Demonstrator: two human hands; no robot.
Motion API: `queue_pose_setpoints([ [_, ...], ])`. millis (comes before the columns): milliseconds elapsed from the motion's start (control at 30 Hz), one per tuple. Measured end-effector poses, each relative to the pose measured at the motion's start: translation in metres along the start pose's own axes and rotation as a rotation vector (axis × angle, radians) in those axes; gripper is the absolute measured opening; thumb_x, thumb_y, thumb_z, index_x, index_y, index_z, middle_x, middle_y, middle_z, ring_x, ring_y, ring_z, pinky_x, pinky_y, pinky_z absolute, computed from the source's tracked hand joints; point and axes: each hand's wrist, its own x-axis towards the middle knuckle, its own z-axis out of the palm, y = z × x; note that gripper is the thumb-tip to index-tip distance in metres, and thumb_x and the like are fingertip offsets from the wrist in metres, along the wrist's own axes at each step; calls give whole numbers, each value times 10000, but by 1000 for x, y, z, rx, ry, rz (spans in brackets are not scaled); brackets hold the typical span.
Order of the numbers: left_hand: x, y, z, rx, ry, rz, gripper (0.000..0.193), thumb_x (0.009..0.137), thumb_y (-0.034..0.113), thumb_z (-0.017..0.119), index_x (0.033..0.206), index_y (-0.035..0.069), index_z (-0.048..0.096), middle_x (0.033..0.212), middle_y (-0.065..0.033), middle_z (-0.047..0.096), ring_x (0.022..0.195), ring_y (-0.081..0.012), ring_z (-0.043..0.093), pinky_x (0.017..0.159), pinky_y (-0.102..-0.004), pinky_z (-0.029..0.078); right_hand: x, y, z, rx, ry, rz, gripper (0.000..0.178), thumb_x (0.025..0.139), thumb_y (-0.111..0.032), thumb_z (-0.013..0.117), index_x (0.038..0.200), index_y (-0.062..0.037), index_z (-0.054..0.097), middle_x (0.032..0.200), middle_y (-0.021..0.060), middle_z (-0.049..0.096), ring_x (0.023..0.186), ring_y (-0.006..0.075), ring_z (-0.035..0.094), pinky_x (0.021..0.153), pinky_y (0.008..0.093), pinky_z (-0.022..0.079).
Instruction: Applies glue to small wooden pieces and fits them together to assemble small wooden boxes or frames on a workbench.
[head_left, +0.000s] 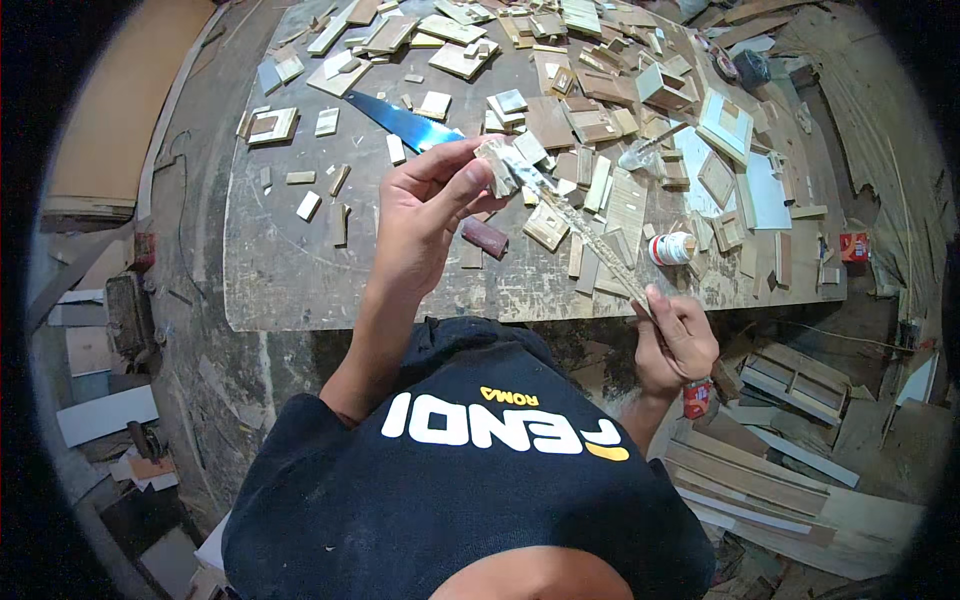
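My left hand point(428, 208) is raised over the table's near edge. Its thumb and fingers pinch a small, pale wooden block point(497, 168). Lower on the right, my right hand point(678, 345) is closed round the near end of a long, thin wooden stick point(590, 232). White, wet-looking stuff coats the stick's far end, which lies at the block; whether they touch I cannot tell. Just beyond my left hand rests a handsaw blade point(395, 120), its near part hidden. A dark red roll point(485, 238) lies below the block. A white bottle point(672, 248) is near my right hand.
Many wood offcuts point(545, 228) cover the worn table point(290, 235), thickest to the right. Among them are a small open wooden box point(665, 88) and a clear plastic container point(640, 155). Boards point(770, 490) lie on the floor at right, a white panel point(108, 415) at left.
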Motion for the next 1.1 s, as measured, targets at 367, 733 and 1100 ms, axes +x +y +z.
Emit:
queue_pose_setpoints([
  [367, -8, 2, 4, -52, 15, -26, 301, 910, 125, 647, 1157, -44, 618, 1028, -129, 676, 930, -178, 667, 801, -332, 578, 3, 5, -16, -77, 95, -112, 448, 614, 157, 704, 1027, -15, 732, 759, 67, 595, 614, 119, 529, 565, 207, 417],
  [733, -14, -2, 8, -32, 2, -15, 340, 912, 128, 635, 1203, -42, 588, 1083, -140, 663, 928, -189, 674, 790, -318, 585, -3, 17, -36, -76, 42, -201, 507, 547, 128, 658, 1030, -8, 731, 756, 70, 559, 586, 137, 497, 538, 219, 399],
  [1100, -20, -6, 14, -34, 2, -26, 323, 927, 153, 620, 1195, -27, 603, 1140, -146, 648, 977, -185, 660, 813, -315, 576, -5, 23, -49, -80, -37, -203, 486, 520, 73, 678, 996, -4, 739, 748, 58, 548, 589, 133, 503, 524, 231, 396],
])
